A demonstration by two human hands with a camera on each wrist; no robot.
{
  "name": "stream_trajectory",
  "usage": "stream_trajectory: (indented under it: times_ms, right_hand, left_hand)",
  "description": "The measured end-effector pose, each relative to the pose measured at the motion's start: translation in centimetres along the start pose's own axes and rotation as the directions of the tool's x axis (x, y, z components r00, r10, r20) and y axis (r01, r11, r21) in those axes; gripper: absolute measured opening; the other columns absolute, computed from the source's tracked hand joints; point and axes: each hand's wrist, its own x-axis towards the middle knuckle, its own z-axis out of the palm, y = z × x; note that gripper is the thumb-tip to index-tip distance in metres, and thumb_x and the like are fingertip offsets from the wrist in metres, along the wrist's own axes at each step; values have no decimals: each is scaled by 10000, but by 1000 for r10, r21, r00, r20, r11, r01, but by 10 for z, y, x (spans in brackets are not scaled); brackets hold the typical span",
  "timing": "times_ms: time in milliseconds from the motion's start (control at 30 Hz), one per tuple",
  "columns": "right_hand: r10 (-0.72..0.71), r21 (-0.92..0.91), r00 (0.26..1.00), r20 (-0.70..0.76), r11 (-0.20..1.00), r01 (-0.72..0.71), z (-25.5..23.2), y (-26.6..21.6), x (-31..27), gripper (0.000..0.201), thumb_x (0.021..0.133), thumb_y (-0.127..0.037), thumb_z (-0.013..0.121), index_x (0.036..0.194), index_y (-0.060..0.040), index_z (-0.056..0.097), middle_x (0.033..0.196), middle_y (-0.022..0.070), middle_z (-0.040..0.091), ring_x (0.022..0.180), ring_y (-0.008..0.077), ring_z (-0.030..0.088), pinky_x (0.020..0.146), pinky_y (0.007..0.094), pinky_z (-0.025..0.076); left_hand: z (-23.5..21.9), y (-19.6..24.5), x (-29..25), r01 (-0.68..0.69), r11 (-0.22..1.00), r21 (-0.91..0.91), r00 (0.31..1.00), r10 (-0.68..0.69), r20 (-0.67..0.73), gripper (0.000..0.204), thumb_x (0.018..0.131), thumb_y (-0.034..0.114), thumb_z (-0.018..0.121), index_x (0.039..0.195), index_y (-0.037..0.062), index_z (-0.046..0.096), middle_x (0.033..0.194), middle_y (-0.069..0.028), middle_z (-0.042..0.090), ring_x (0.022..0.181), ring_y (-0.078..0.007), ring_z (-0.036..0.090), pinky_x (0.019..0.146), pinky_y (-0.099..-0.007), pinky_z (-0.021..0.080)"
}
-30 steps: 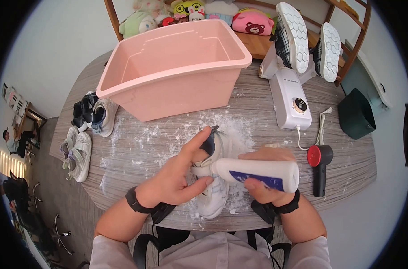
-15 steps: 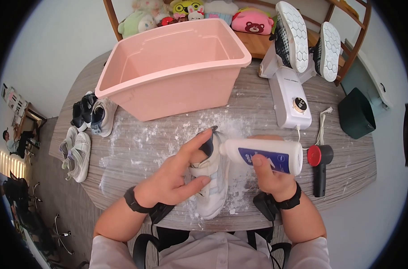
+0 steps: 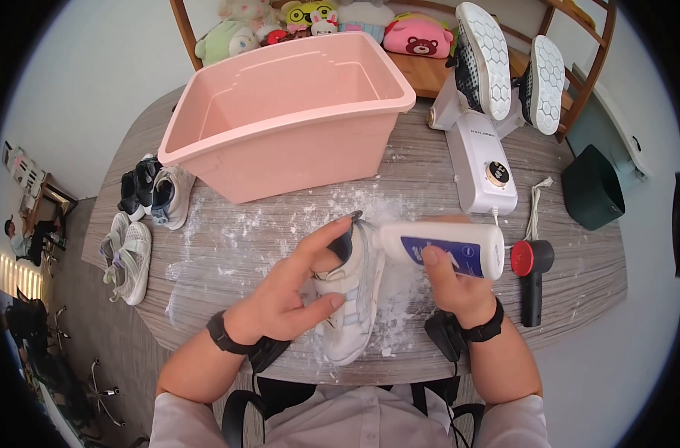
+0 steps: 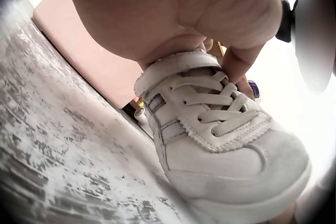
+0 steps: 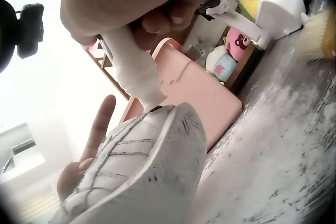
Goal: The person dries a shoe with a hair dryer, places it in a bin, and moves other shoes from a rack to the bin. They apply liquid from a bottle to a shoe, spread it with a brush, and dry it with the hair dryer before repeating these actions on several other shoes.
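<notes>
A white shoe [image 3: 349, 306] with a strap and laces stands tilted on the powder-dusted table, its toe toward the person. The left hand [image 3: 284, 295] grips it at the opening, some fingers inside and hidden, thumb on the upper; the left wrist view shows the laced front of the shoe [image 4: 226, 145]. In the right hand [image 3: 459, 284] is a white bottle [image 3: 448, 250] with a blue label, held nearly level. The bottle's neck [image 5: 139, 79] meets the side of the shoe near its heel in the right wrist view.
Behind the hands stands a pink tub [image 3: 302, 142]. Several shoes [image 3: 134, 254] lie at the left. A shoe dryer [image 3: 483, 164] carries two shoes at the right, near a black handheld fan [image 3: 532, 287] and a green bin [image 3: 594, 190]. A brush [image 5: 317, 35] shows in the right wrist view.
The right hand has moved the bottle away from the shoe's strap, up toward the heel side. The shoe has tilted slightly in the left hand's grip.
</notes>
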Motion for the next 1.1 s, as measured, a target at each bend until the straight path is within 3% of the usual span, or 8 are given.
stream_trajectory:
  times_ms: [133,333,533,600,633,767,900,1100]
  right_hand:
    - [166,132,981,-95,979,-153,6,1,-3,215,885,-62,810,1062,37,736,961,105,762,824,123,705,719,257,552]
    - [108,108,989,-99,989,-97,-1,-1,-2,221,872,-65,825,1038,49,734,913,114,764,784,131,710,687,263,559]
    - [-106,29,994,28,994,105,2,5,-2,225,852,-72,835,1009,57,737,883,123,774,757,136,723,660,273,572]
    - [149,91,986,-73,986,-142,3,-1,-4,236,834,-82,842,996,56,739,869,128,772,756,149,735,675,275,581]
    - [167,167,981,-102,975,-149,3,-3,-4,227,833,-80,840,987,54,742,870,128,771,753,148,735,674,272,578]
    - [-41,128,998,56,991,34,1,4,-2,201,856,-73,824,992,50,744,882,109,777,747,123,725,674,266,577]
    - [229,200,973,-32,955,-219,7,-3,-7,224,854,-89,828,1000,58,742,892,129,779,755,135,735,687,267,586]
    - [104,206,995,-8,973,-100,7,-1,-8,223,854,-82,814,1012,59,743,893,137,782,772,140,744,685,272,589]
  left_hand:
    - [1,0,-1,10,1000,7,1000,-10,10,932,874,-34,658,1634,-53,119,1041,-123,647,1013,-220,584,1027,-366,388]
    - [4,5,1,-1,999,-42,999,-1,-54,871,872,-43,656,1622,-65,215,1032,-102,648,1001,-184,588,1062,-326,385]
    - [4,-2,-5,74,990,-122,994,-83,-72,887,877,-57,645,1634,-47,184,1049,-93,638,991,-172,571,1013,-313,397]
    - [2,1,-2,87,987,-138,996,-89,-14,935,876,-50,634,1646,-32,103,1088,-118,651,1042,-176,571,1064,-331,360]
    - [1,2,-1,80,988,-136,996,-83,-15,935,876,-50,634,1646,-32,103,1088,-118,651,1042,-176,571,1064,-331,360]
    - [1,2,-3,135,973,-188,990,-141,-16,938,873,-60,628,1648,-26,100,1198,-143,663,1107,-179,588,1076,-324,365]
    - [9,13,6,176,924,-339,969,-223,-107,954,867,-72,624,1653,-17,86,1252,-145,656,1162,-183,589,1097,-315,358]
    - [3,-2,2,78,958,-275,994,-97,-56,923,883,-103,597,1660,3,111,1277,-135,634,1186,-161,553,1123,-314,339]
